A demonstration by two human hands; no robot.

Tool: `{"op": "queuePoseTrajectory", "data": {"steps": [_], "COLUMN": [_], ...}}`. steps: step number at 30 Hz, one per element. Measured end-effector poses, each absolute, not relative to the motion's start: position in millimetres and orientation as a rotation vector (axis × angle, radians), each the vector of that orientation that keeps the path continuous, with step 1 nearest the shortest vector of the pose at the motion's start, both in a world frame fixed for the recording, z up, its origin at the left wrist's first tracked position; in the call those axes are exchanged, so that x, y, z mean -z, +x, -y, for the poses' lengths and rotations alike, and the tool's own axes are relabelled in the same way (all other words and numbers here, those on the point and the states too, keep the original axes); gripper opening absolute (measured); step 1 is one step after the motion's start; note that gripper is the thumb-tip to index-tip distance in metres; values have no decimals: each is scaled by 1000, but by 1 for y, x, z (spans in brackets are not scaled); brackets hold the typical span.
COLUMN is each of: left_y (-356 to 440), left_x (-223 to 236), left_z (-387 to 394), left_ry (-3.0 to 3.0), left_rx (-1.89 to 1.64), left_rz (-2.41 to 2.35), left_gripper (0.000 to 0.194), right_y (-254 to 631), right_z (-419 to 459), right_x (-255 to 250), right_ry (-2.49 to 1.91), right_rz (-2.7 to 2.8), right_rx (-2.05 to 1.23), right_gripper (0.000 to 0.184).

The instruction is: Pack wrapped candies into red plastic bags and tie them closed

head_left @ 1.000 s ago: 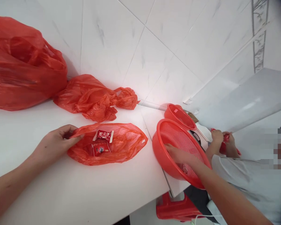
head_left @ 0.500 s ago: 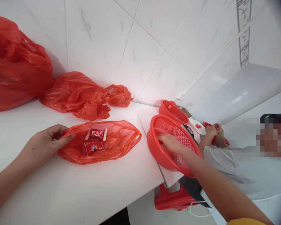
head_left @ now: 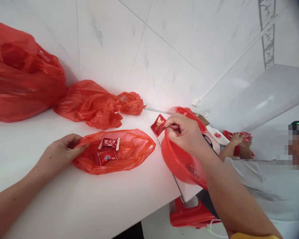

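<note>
Right grip up from basket, pinching packet

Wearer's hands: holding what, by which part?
Left hand: open red bag, by the rim's left end. Right hand: red packet, by its right end; anything deeper in the grip is unclear.

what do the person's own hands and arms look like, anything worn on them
The left hand and right hand are both bare, with no glove or watch showing. The forearms are uncovered too. On the right arm, the edge of a yellow sleeve shows; no left sleeve is in view.
</note>
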State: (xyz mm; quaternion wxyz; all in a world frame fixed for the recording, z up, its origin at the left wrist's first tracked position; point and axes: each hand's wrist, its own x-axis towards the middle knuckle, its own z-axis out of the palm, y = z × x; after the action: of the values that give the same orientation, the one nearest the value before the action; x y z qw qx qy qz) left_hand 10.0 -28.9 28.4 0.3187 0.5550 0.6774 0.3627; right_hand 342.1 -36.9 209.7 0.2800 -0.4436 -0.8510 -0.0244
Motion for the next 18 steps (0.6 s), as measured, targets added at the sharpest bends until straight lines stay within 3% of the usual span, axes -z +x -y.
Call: {"op": "queuePoseTrajectory", "data": {"steps": [4, 9, 13, 18], "left_y": [9, 12, 14, 15], "left_x": [-30, -38, -41, -42], "left_z": [32, 38, 37, 37], "left_ry": [1477, 1476, 1465, 1440], "left_rx": [-963, -962, -979, -985], "left_rz": [-1720, -1691, -1663, -1635], "left_gripper": [32, 29, 26, 28], "right_y": [287, 266, 296, 382], "right_z": [39, 32, 40, 41], "right_x": [-173, -151, -165, -170], "right_ry": [-995, -1134, -1344, -1714], "right_rz": [2443, 2654, 2374, 2062], "right_rx": [-4, -113, -190, 30], "right_gripper": [22, 31, 33, 28]}}
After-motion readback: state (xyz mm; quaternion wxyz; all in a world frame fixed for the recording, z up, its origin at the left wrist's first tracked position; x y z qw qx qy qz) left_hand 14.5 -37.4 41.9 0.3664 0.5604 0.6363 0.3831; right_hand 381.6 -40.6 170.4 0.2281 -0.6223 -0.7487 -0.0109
